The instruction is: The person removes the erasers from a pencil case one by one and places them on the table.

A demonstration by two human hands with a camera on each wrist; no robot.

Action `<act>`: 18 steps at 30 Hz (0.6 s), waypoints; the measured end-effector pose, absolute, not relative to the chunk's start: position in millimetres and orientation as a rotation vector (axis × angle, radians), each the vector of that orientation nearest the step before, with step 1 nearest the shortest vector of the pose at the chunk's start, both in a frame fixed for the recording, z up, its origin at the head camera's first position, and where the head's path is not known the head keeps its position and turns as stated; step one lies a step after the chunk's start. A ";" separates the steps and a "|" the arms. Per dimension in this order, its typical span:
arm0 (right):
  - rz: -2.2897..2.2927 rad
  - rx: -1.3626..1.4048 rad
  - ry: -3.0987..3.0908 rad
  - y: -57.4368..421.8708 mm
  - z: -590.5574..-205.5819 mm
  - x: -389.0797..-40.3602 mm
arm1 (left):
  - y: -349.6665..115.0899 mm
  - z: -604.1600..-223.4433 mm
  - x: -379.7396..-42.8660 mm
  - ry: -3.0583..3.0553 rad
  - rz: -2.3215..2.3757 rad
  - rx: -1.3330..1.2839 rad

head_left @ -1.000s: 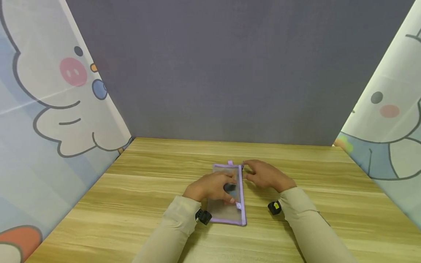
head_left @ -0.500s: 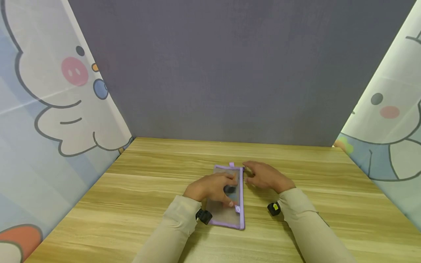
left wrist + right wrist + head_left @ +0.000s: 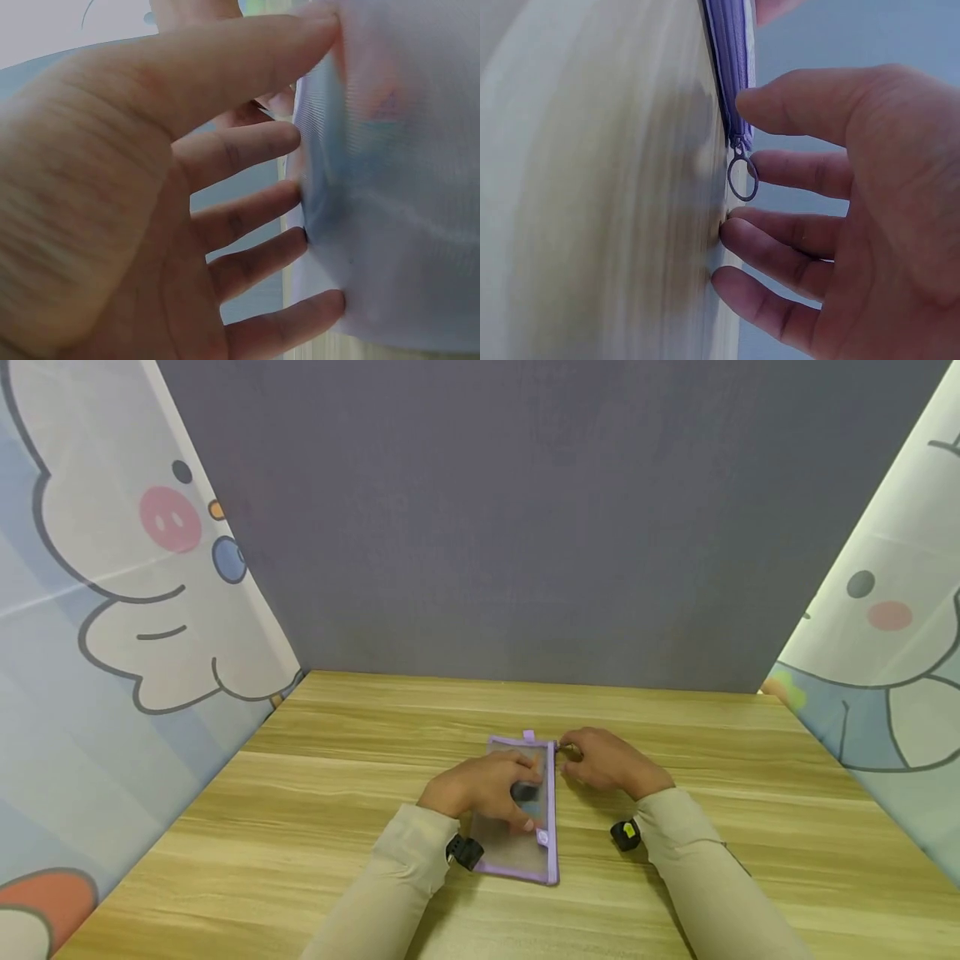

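Note:
A mesh zipper pouch (image 3: 517, 852) with purple edging lies flat on the wooden table, its zipper side to the right. My left hand (image 3: 483, 785) rests over it, fingers spread and fingertips on the mesh (image 3: 420, 225). Blue and reddish patches show through the mesh; what they belong to is unclear. Beside the pouch's far right corner is my right hand (image 3: 603, 762). In the right wrist view, a ring-shaped zipper pull (image 3: 730, 180) hangs from the end of the purple zipper (image 3: 735, 60). My right thumb is right at the zipper's end, and the index fingertip meets the ring.
The wooden tabletop (image 3: 337, 760) runs back to a dark grey panel (image 3: 510, 527). Cartoon-printed cloths stand at the left (image 3: 150, 652) and right (image 3: 885, 652). A small black camera (image 3: 465, 853) sits on the left wrist, another camera (image 3: 626, 835) on the right.
The pouch has shifted slightly toward me since the first frame. My right fingertips have drawn back a little from the pouch's corner. The left hand stays almost in place.

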State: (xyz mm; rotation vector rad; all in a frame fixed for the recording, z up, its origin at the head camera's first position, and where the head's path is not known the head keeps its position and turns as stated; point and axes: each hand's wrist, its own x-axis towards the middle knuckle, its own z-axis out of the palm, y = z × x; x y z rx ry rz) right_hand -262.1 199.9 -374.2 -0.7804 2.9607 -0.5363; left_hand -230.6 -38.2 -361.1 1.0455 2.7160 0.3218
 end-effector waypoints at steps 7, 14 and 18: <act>-0.516 -0.736 2.988 200.7 -374.3 -262.5 | -39.3 -362.6 -232.6 2.728 0.307 1.064; -0.471 -0.643 3.026 198.2 -374.6 -260.6 | -37.9 -366.8 -231.4 2.762 0.299 1.063; -0.448 -0.623 3.032 197.2 -374.2 -260.3 | -36.7 -369.1 -230.8 2.792 0.267 1.055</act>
